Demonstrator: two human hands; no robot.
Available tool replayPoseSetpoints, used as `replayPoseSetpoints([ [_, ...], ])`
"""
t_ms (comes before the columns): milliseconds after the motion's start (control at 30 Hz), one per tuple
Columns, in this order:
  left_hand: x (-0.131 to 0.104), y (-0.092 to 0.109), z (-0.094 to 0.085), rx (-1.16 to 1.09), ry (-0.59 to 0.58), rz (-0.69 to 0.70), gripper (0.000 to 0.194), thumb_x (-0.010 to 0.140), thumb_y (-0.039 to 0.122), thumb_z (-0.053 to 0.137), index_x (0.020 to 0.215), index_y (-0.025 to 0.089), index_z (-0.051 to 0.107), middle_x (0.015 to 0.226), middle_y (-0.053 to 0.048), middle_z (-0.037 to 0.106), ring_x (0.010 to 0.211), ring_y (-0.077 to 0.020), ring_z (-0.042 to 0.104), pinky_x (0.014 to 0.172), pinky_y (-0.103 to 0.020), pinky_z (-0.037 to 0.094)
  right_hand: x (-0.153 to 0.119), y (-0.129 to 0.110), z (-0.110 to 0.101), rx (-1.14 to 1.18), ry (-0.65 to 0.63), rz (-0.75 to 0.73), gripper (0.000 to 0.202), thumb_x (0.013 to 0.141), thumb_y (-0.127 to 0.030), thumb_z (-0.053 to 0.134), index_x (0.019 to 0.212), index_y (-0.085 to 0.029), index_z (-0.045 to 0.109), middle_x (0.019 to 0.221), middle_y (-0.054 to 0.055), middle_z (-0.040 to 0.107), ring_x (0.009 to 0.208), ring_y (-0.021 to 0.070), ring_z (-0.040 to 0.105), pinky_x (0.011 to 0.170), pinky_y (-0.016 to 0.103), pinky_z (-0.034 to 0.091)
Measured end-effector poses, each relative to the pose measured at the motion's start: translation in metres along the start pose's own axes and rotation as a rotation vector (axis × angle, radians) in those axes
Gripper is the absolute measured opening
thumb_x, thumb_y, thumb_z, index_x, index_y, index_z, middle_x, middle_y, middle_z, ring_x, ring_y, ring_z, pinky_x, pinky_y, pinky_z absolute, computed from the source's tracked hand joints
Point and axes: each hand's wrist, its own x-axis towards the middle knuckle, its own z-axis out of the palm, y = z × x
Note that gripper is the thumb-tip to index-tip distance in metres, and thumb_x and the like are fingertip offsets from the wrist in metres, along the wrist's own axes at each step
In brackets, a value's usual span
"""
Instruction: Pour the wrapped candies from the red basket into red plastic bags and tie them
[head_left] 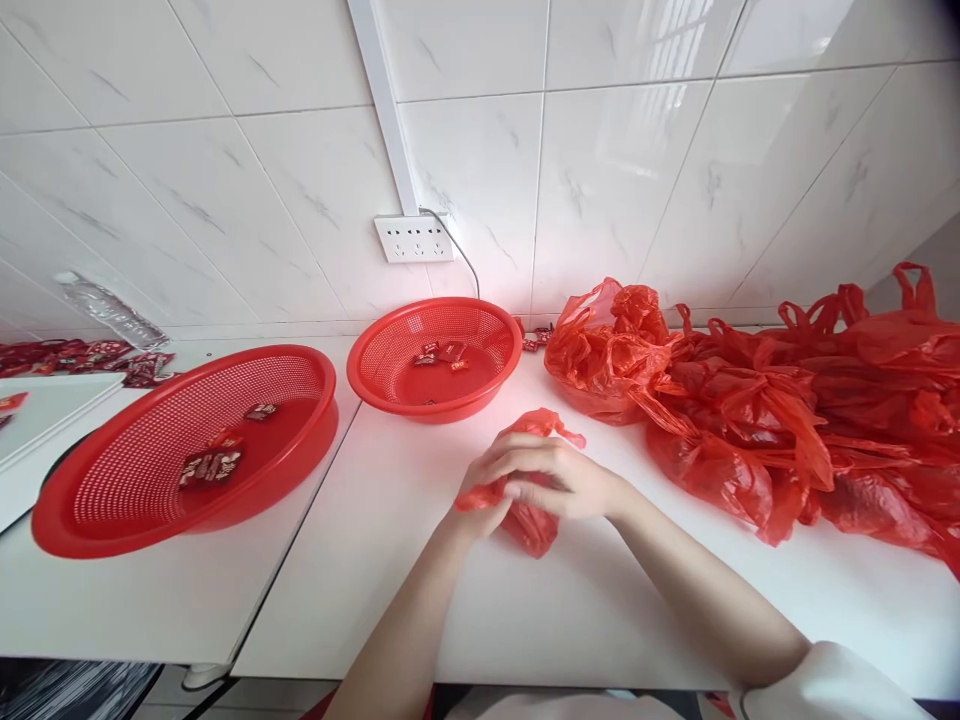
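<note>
A small red plastic bag (pixel 534 530) is bunched up between my two hands over the white table. My right hand (pixel 561 474) lies across the top of it, fingers curled round the plastic. Underneath and to the left, my left hand (pixel 480 500) is closed on the same bag, its fingers mostly covered by the right. Crumpled red film pokes out above the knuckles and below the palms. What the bag contains cannot be made out.
Behind my hands stands a red basket (pixel 435 405) with a few small wrapped packets (pixel 452 351). A larger red basket (pixel 300 470) holds more packets at left. Filled red bags (pixel 735 400) crowd the right side. A plastic bottle (pixel 112 310) and loose packets lie far left.
</note>
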Motion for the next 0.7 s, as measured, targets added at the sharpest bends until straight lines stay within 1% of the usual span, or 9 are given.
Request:
replayPoseSetpoints([
  [100,0.000,-0.001,-0.003,0.059,-0.069,-0.036,0.031,0.095,0.036,0.046,0.114,0.022,0.065,0.097,-0.006,0.069,0.099,-0.0261,0.063,0.090,-0.040,0.048,-0.005,-0.001,-0.015,-0.253,0.040,0.022,0.047,0.081,-0.002,0.044,0.118,-0.024,0.064,0.140,0.008,0.051,0.129,0.0249,0.044,0.105,0.047,0.037],
  [167,0.000,0.000,-0.005,0.019,-0.057,-0.032,0.035,0.096,0.038,0.042,0.118,0.020,0.063,0.104,-0.007,0.069,0.109,-0.0264,0.059,0.098,-0.041,0.043,-0.008,0.001,-0.021,-0.417,-0.041,0.093,0.063,0.073,0.001,0.047,0.128,-0.029,0.057,0.149,0.005,0.042,0.140,0.0295,0.029,0.110,0.057,0.024],
  [233,0.000,0.000,-0.005,-0.067,-0.041,-0.065,0.039,0.096,0.042,0.043,0.123,0.020,0.061,0.116,-0.008,0.067,0.123,-0.0269,0.052,0.106,-0.041,0.038,-0.009,0.004,-0.023,-0.485,-0.138,0.156,0.077,0.070,0.002,0.049,0.139,-0.031,0.046,0.150,0.005,0.040,0.144,0.0302,0.022,0.110,0.061,0.018],
  [300,0.000,-0.002,-0.004,-0.175,-0.027,-0.145,0.043,0.094,0.047,0.045,0.125,0.020,0.060,0.124,-0.009,0.064,0.130,-0.0274,0.046,0.108,-0.041,0.035,-0.009,0.010,-0.021,-0.509,-0.178,0.166,0.081,0.072,0.002,0.049,0.145,-0.031,0.038,0.143,0.007,0.049,0.138,0.0273,0.032,0.108,0.056,0.025],
  [400,0.000,-0.006,0.000,-0.375,-0.024,-0.269,0.045,0.091,0.049,0.052,0.121,0.018,0.063,0.121,-0.010,0.065,0.129,-0.0280,0.048,0.108,-0.040,0.035,-0.008,0.017,-0.017,-0.583,-0.141,0.141,0.063,0.083,-0.001,0.049,0.140,-0.029,0.046,0.121,0.008,0.064,0.113,0.0214,0.054,0.099,0.043,0.036],
  [500,0.001,-0.007,0.005,-0.580,-0.012,-0.347,0.037,0.085,0.044,0.063,0.107,0.016,0.069,0.105,-0.008,0.071,0.113,-0.0255,0.060,0.098,-0.035,0.042,-0.006,0.019,-0.019,-0.639,-0.118,0.116,0.035,0.093,-0.011,0.048,0.122,-0.024,0.061,0.102,0.007,0.069,0.095,0.0188,0.059,0.088,0.034,0.040],
  [567,0.001,-0.005,0.004,-0.651,-0.002,-0.408,0.028,0.081,0.042,0.068,0.090,0.015,0.071,0.086,-0.005,0.073,0.087,-0.0185,0.067,0.081,-0.027,0.049,-0.006,0.018,-0.023,-0.690,-0.138,0.110,0.024,0.095,-0.013,0.047,0.108,-0.020,0.065,0.094,0.007,0.069,0.089,0.0182,0.059,0.086,0.033,0.038],
  [633,0.001,-0.004,-0.002,-0.614,-0.062,-0.514,0.039,0.082,0.048,0.065,0.062,0.014,0.064,0.055,-0.001,0.063,0.052,-0.0108,0.059,0.054,-0.021,0.045,-0.005,0.016,-0.025,-0.781,-0.163,0.109,0.022,0.095,-0.012,0.044,0.097,-0.018,0.065,0.086,0.005,0.068,0.084,0.0178,0.058,0.089,0.035,0.034],
  [700,0.001,-0.002,-0.011,-0.526,-0.160,-0.632,0.059,0.083,0.059,0.057,0.042,0.017,0.047,0.033,0.002,0.042,0.030,-0.0067,0.037,0.035,-0.021,0.028,-0.005,0.016,-0.026,-0.873,-0.181,0.115,0.023,0.094,-0.009,0.041,0.091,-0.017,0.062,0.081,0.004,0.064,0.079,0.0173,0.055,0.092,0.037,0.031],
])
